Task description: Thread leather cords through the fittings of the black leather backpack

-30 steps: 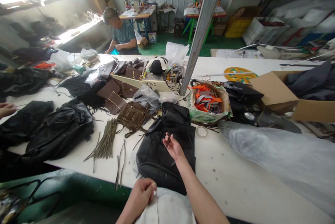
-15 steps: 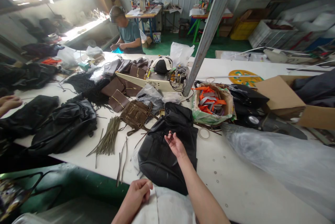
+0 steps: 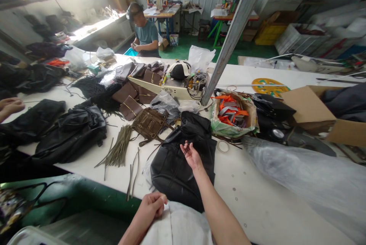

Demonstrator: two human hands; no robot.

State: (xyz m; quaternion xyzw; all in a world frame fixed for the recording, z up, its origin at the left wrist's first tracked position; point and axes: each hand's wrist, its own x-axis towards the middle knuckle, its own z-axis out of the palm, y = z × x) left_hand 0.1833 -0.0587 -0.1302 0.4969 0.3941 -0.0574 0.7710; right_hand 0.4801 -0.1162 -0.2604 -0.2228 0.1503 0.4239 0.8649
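Note:
A black leather-like backpack (image 3: 171, 165) lies on the table right in front of me. Over its middle is my right hand (image 3: 191, 155), palm turned up, with curled fingers closed on a thin black cord (image 3: 185, 149). My left hand (image 3: 153, 205) is low, beside the white cloth over my front, its thumb and fingers pressed together. Whatever it may pinch is too small to make out. Left of the backpack are a bundle of olive-brown strips (image 3: 118, 149), a few loose strips (image 3: 132, 172) and a small brown bag (image 3: 149, 123).
A sack of orange and grey straps (image 3: 234, 117) stands behind the backpack, near a slanted metal post (image 3: 225, 42). Clear plastic sheeting (image 3: 303, 176) covers the right side. Black bags (image 3: 71, 134) lie left, beside another person's hands (image 3: 11, 107). A seated co-worker (image 3: 145, 35) is across the table.
The view has shifted slightly. Both my hands keep almost the same pose and place. Across the table, the co-worker's head and hands have moved a little.

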